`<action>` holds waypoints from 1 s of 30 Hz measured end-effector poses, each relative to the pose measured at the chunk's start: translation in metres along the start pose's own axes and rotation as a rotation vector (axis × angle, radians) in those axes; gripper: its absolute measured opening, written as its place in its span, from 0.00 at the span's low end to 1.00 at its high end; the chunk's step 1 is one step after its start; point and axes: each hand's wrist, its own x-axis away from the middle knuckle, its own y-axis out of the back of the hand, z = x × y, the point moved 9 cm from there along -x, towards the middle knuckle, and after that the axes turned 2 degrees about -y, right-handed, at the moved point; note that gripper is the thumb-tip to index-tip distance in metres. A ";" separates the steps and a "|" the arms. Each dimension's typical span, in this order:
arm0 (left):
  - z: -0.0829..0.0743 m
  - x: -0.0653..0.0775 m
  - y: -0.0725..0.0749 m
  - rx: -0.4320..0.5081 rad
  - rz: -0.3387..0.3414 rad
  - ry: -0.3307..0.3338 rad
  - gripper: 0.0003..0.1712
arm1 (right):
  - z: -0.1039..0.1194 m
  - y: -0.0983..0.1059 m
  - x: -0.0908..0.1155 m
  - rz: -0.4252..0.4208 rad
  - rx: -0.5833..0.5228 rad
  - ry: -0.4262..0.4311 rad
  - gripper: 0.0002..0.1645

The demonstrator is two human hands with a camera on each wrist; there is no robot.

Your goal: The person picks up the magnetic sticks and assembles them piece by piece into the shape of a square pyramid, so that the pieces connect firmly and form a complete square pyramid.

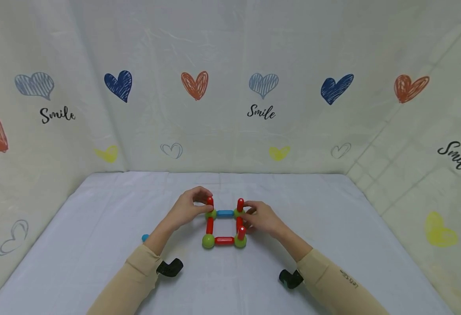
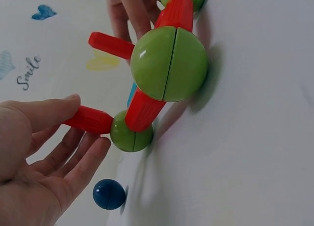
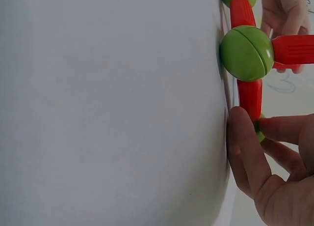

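Observation:
A square of green balls joined by rods lies on the white table, with a blue rod (image 1: 225,214) along its back and red rods on the other sides. Red rods stand upright on both back balls and on the front right ball (image 1: 240,242); the front left ball (image 1: 208,241) has none. My left hand (image 1: 187,208) pinches the back left upright rod (image 2: 91,120) between thumb and fingers. At the back right corner, my right hand (image 1: 265,217) grips the green ball (image 3: 260,127), which its fingers partly hide.
A loose blue ball (image 2: 109,194) lies left of the square, mostly hidden behind my left forearm in the head view. Dark camera mounts (image 1: 170,267) sit at both wrists. Behind the table (image 1: 222,284) hangs a pale curtain (image 1: 222,39) printed with hearts.

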 end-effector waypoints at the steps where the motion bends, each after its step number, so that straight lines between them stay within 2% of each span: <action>1: 0.000 0.001 0.001 -0.002 -0.001 0.001 0.20 | 0.000 0.001 -0.001 -0.003 0.002 0.006 0.27; 8: 0.003 0.008 0.008 -0.038 0.005 0.002 0.19 | 0.001 0.003 -0.001 -0.010 0.007 0.015 0.23; 13: 0.008 0.016 0.017 -0.051 0.022 0.023 0.20 | 0.001 0.003 0.000 -0.018 0.023 0.017 0.21; 20: 0.010 0.029 0.032 -0.121 0.048 0.031 0.19 | 0.001 0.003 0.003 -0.025 0.026 0.007 0.17; 26: 0.014 0.039 0.043 -0.151 0.104 0.046 0.18 | 0.000 0.004 0.003 -0.021 0.025 0.013 0.22; 30: 0.017 0.047 0.051 -0.178 0.165 0.073 0.18 | 0.001 0.003 0.002 -0.005 0.010 0.025 0.26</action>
